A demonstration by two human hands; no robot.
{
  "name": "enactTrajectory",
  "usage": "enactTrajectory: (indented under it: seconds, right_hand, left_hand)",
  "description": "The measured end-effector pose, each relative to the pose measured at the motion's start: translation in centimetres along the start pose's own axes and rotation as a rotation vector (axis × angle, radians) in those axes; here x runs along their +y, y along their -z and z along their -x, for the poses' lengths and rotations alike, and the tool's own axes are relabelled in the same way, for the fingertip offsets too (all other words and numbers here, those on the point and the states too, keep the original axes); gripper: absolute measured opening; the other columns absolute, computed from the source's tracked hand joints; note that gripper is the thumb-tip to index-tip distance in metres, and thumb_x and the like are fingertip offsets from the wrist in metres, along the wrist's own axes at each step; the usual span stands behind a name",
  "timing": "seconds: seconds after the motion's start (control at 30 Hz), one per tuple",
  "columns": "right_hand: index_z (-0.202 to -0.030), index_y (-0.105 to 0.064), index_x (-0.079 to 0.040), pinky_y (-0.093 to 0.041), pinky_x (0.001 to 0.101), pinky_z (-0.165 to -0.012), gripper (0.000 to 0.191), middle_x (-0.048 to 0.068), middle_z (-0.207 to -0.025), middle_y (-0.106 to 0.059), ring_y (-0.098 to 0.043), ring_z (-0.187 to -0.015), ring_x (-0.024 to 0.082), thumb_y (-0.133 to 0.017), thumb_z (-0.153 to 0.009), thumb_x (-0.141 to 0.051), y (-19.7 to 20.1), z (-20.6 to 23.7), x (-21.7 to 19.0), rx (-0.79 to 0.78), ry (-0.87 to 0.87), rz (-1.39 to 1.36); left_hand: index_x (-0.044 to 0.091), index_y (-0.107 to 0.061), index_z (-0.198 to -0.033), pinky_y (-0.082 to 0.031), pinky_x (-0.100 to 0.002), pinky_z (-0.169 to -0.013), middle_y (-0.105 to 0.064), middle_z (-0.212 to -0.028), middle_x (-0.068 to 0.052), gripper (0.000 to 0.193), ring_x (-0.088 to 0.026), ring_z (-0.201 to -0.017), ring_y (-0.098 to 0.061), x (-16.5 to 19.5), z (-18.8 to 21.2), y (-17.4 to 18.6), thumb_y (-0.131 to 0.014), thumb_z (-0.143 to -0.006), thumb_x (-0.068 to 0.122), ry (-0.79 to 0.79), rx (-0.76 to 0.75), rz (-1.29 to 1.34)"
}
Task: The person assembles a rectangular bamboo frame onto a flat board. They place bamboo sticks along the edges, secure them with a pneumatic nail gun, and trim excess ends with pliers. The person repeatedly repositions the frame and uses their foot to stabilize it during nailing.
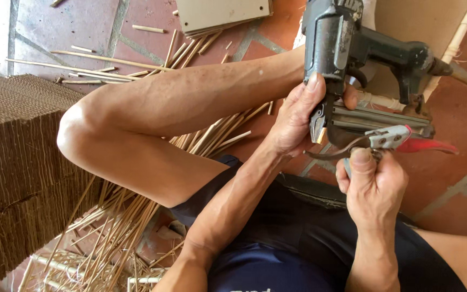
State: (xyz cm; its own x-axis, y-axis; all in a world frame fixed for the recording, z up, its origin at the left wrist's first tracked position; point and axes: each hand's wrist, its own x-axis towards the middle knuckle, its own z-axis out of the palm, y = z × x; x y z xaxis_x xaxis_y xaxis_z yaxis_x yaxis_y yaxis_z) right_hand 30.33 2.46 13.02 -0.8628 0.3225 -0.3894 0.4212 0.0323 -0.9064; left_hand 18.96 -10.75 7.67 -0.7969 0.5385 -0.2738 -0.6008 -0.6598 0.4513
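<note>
My left hand (293, 116) grips the nose of a dark pneumatic nail gun (347, 48), thumb pressed against its body. The gun's metal magazine (377, 121) runs to the right. My right hand (371, 181) is closed on red-handled pruning shears (401, 140), whose curved blade sits just under the gun's tip. A small tan piece (321, 135) shows at the gun's nose; I cannot tell what it is. My bent knee (82, 130) lies to the left.
Several thin bamboo strips (120, 216) lie scattered on the red tile floor (71, 27). A stack of brown corrugated material (17, 157) stands at the left. A flat board (222, 13) lies at the top, and a bamboo pole (460, 32) leans at the right.
</note>
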Motion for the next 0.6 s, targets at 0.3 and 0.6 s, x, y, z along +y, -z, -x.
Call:
enactTrajectory:
  seconds: [0.3,0.6]
  right_hand:
    - [-0.090,-0.053,-0.002,-0.037,0.0244,-0.046,0.056,0.004,-0.064,-0.055,-0.049,-0.052,0.010,-0.056,-0.103,-0.056,0.0,-0.9,-2.0,-0.024,-0.011,0.016]
    - [-0.090,-0.055,-0.001,-0.037,0.0244,-0.047,0.057,0.003,-0.064,-0.055,-0.049,-0.053,0.010,-0.056,-0.104,-0.056,-0.3,-0.8,-2.2,-0.016,0.007,0.037]
  left_hand:
    - [-0.003,-0.061,-0.121,-0.057,-0.032,-0.084,-0.067,-0.106,-0.010,0.057,-0.014,-0.092,-0.066,-0.1,0.2,0.1,-0.051,-0.114,0.053,-0.027,0.018,-0.095]
    - [-0.003,-0.058,-0.126,-0.059,-0.032,-0.086,-0.067,-0.107,-0.010,0.056,-0.014,-0.092,-0.067,0.1,0.3,0.0,-0.053,-0.112,0.051,-0.022,0.015,-0.081]
